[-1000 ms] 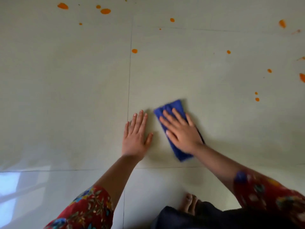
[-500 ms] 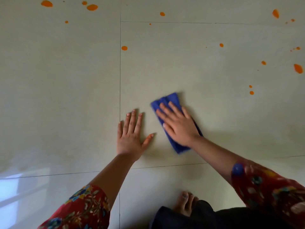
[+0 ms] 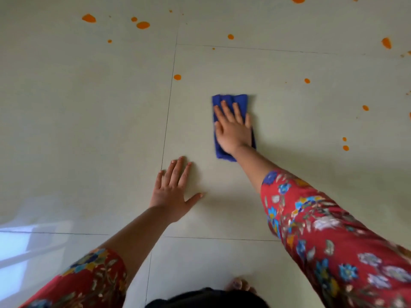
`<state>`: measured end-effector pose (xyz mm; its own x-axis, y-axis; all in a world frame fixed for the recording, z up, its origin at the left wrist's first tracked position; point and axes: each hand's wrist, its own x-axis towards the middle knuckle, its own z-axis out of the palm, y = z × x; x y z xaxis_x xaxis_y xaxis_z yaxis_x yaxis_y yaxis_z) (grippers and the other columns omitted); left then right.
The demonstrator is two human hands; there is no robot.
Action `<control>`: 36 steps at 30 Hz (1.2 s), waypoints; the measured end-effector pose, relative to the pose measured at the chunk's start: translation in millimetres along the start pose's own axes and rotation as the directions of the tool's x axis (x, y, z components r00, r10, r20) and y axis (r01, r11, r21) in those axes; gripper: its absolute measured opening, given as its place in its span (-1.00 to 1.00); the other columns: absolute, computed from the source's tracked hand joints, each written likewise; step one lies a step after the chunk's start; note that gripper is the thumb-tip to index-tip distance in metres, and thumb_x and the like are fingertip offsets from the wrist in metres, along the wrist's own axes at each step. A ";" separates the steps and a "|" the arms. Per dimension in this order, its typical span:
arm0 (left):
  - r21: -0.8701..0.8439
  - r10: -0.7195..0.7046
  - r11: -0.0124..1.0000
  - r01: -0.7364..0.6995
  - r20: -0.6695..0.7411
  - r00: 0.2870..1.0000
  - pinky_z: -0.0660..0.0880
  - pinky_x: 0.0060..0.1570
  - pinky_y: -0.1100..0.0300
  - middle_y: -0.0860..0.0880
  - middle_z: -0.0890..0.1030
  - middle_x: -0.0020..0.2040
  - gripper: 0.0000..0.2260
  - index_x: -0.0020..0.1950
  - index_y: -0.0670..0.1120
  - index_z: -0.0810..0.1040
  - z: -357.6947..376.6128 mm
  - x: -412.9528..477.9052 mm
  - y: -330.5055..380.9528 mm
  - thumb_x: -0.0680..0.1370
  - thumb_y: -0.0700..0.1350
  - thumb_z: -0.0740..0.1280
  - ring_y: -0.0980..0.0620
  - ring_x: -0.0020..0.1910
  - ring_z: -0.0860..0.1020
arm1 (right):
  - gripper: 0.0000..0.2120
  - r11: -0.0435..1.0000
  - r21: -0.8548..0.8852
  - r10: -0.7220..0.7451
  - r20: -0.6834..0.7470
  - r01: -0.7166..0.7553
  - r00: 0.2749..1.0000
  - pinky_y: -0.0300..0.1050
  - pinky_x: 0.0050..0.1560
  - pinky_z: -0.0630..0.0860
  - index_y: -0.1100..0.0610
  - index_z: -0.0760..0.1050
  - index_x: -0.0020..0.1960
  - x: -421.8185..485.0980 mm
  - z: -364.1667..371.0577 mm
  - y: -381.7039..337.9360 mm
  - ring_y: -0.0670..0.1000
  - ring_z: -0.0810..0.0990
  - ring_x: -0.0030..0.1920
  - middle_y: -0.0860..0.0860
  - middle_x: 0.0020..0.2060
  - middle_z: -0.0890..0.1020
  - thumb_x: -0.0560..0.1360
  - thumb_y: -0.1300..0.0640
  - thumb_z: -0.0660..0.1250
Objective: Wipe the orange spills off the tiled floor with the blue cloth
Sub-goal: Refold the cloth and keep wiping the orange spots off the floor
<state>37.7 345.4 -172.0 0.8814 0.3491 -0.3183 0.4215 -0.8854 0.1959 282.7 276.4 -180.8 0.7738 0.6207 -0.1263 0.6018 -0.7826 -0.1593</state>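
On the tiled floor [image 3: 89, 134], mid-tile | folded blue cloth [image 3: 241, 100] is pressed flat under the right hand [image 3: 233, 131], fingers straight | left hand [image 3: 172, 193] is spread on the floor, nothing held | step judged: wiping stroke | next: cloth to be pushed out to the orange spills [image 3: 177, 77], well apart.

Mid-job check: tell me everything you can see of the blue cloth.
The blue cloth is a deep blue, soft-looking fabric folded into a narrow oblong pad, with lengthwise ridges at its far end. It lies flat on the pale tiled floor, long side pointing away from the person. The right hand presses on it with straight fingers, covering its middle; the far end and near corner show. No orange shows on it, and the nearest orange spot lies apart from it.
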 end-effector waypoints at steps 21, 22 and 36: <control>0.311 0.568 0.654 -0.690 0.400 0.719 0.09 0.46 0.16 0.07 -0.03 0.60 -0.39 0.59 0.05 -0.15 -139.9 107.7 41.1 0.63 0.20 0.02 0.06 0.56 0.05 | -0.51 0.993 -0.029 -0.120 -0.038 0.119 0.992 0.10 0.40 0.23 -0.20 0.11 0.53 -183.7 8.0 123.4 -0.03 0.17 0.54 -0.17 0.53 0.19 0.60 -0.11 0.01; 0.317 0.586 0.629 -0.710 0.407 0.701 0.09 0.46 0.16 0.07 -0.04 0.60 -0.39 0.58 0.05 -0.17 -140.5 109.8 41.7 0.63 0.21 0.01 0.07 0.56 0.04 | -0.52 1.000 -0.019 0.015 -0.054 -0.016 0.998 0.09 0.42 0.21 -0.18 0.15 0.53 -176.1 0.5 138.7 -0.01 0.17 0.54 -0.15 0.53 0.21 0.60 -0.08 0.01; 0.047 0.673 0.698 -0.714 0.296 0.677 0.07 0.47 0.18 0.10 -0.03 0.60 -0.39 0.59 0.07 -0.13 -103.4 140.1 49.1 0.62 0.21 0.05 0.10 0.55 0.06 | -0.48 0.973 -0.042 0.232 0.188 -0.229 0.954 -0.05 0.28 0.42 -0.12 0.22 0.52 -203.5 -41.7 149.1 0.10 0.39 0.38 -0.13 0.52 0.25 0.60 0.17 0.18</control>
<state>203.9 382.5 -111.1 0.8175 -0.4506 -0.3586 -0.3456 -0.8820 0.3202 223.2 31.5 -138.0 0.8411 0.4193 -0.3417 0.4166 -0.9051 -0.0851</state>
